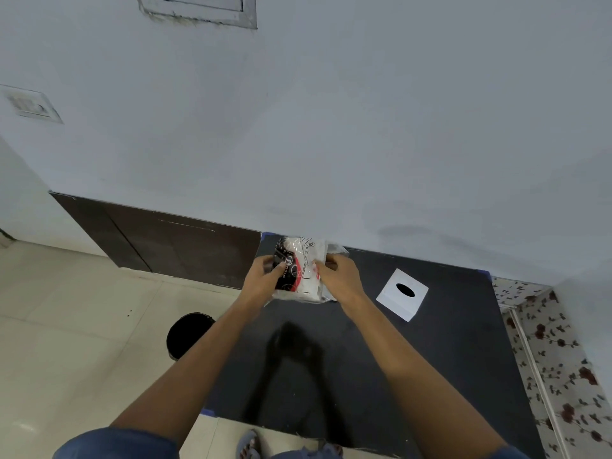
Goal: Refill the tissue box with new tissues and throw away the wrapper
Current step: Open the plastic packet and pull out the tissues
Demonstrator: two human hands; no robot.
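Observation:
Both hands hold a clear plastic pack of white tissues (303, 271) with black and red print, lifted above the far left part of the black table (381, 359). My left hand (265, 276) grips its left side, thumb on the printed face. My right hand (337, 276) pinches its right edge, where loose wrapper film sticks up. A white square tissue box (402, 294) with a dark oval slot on top stands on the table to the right of my hands. Its slot shows no tissue.
A round black bin (187, 336) stands on the tiled floor left of the table, partly behind my left forearm. A wall runs just behind the table. A flower-patterned surface (556, 359) borders the table on the right. My feet show at the bottom edge.

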